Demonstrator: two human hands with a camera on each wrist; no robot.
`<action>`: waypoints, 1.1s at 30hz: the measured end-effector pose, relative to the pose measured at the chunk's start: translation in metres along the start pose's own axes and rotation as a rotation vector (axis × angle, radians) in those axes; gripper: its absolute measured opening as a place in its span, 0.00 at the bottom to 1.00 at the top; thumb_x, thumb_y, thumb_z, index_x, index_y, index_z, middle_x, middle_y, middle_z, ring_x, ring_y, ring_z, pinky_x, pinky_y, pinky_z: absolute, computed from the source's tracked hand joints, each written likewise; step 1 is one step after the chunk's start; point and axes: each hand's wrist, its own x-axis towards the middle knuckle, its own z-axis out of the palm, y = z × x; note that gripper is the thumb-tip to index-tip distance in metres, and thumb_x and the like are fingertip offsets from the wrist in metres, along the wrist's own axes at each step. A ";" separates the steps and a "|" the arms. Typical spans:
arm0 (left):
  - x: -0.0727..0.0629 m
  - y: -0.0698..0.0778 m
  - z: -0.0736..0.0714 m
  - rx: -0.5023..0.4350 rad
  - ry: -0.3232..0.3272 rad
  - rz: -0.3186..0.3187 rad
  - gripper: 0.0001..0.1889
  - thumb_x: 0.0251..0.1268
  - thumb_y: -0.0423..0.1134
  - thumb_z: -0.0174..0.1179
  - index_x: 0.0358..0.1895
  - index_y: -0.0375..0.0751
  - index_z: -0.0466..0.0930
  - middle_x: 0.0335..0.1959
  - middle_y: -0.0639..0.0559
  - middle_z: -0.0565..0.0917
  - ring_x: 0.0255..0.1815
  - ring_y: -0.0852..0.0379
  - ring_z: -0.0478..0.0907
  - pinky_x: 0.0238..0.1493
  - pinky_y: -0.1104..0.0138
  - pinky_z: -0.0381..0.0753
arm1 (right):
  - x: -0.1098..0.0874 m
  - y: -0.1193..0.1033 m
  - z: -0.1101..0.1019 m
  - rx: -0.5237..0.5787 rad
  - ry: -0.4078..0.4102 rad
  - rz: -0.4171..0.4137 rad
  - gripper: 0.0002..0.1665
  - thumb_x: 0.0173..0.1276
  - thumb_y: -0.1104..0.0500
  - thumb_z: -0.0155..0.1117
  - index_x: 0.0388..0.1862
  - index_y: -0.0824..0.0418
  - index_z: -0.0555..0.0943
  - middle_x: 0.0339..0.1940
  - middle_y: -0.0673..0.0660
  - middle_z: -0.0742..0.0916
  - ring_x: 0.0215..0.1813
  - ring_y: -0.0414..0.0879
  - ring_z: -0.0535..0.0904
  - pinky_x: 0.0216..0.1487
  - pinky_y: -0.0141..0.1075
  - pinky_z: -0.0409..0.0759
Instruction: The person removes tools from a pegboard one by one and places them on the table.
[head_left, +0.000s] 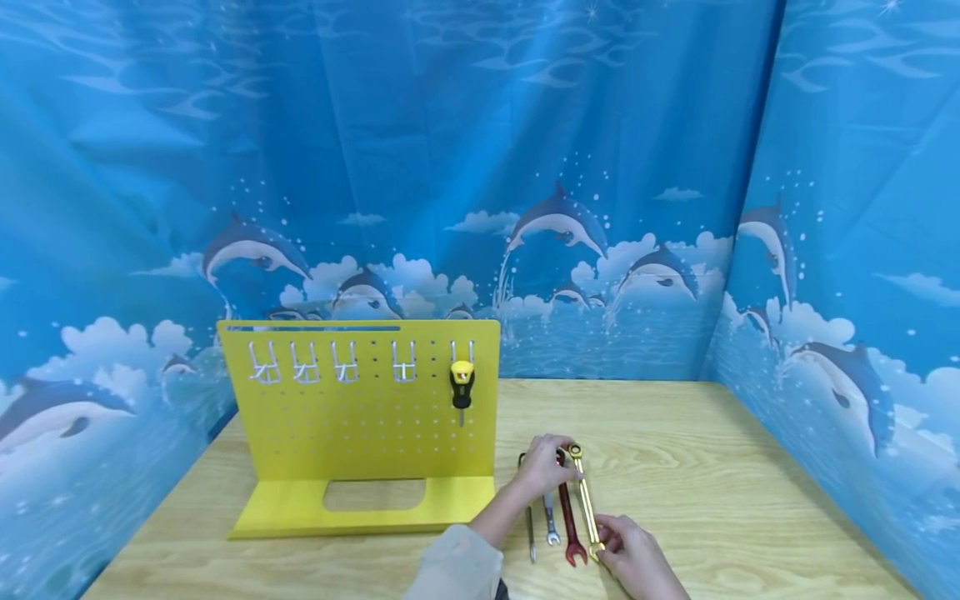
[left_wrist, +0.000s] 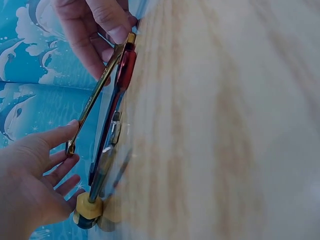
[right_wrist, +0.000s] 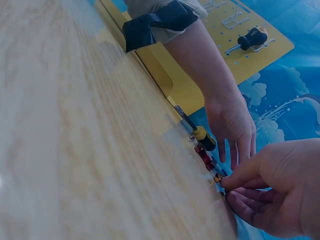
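A gold combination wrench [head_left: 586, 498] is held at both ends. My left hand [head_left: 546, 463] pinches its ring end, which is raised off the table in the left wrist view. At the open-jawed end, my right hand [head_left: 634, 553] grips with thumb and fingers. Just left of it lie a red wrench [head_left: 568, 517], a smaller silver wrench [head_left: 550, 521] and a screwdriver [head_left: 531, 533]. The left hand covers their far ends in the head view. The screwdriver's yellow and black handle [left_wrist: 89, 207] shows in the left wrist view.
A yellow pegboard stand [head_left: 360, 417] stands to the left on the wooden table [head_left: 675, 433]. Several wire hooks [head_left: 346, 363] line its upper part. A stubby yellow and black screwdriver [head_left: 462, 385] hangs at its right. Blue dolphin-print curtains [head_left: 637, 125] enclose the table.
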 end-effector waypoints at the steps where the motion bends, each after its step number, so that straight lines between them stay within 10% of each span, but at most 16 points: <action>1: 0.000 0.000 0.000 -0.001 -0.002 -0.001 0.26 0.40 0.38 0.74 0.49 0.39 0.79 0.44 0.51 0.78 0.47 0.53 0.70 0.47 0.66 0.73 | 0.000 0.001 0.000 0.000 -0.003 -0.013 0.24 0.45 0.77 0.63 0.46 0.79 0.75 0.28 0.51 0.75 0.28 0.35 0.70 0.27 0.29 0.73; 33: 0.007 0.001 0.000 0.212 -0.130 -0.019 0.25 0.44 0.45 0.73 0.48 0.41 0.80 0.44 0.49 0.77 0.50 0.52 0.70 0.49 0.66 0.71 | -0.001 0.002 0.001 -0.061 0.063 -0.066 0.21 0.45 0.76 0.62 0.43 0.76 0.78 0.26 0.49 0.75 0.26 0.34 0.69 0.27 0.30 0.72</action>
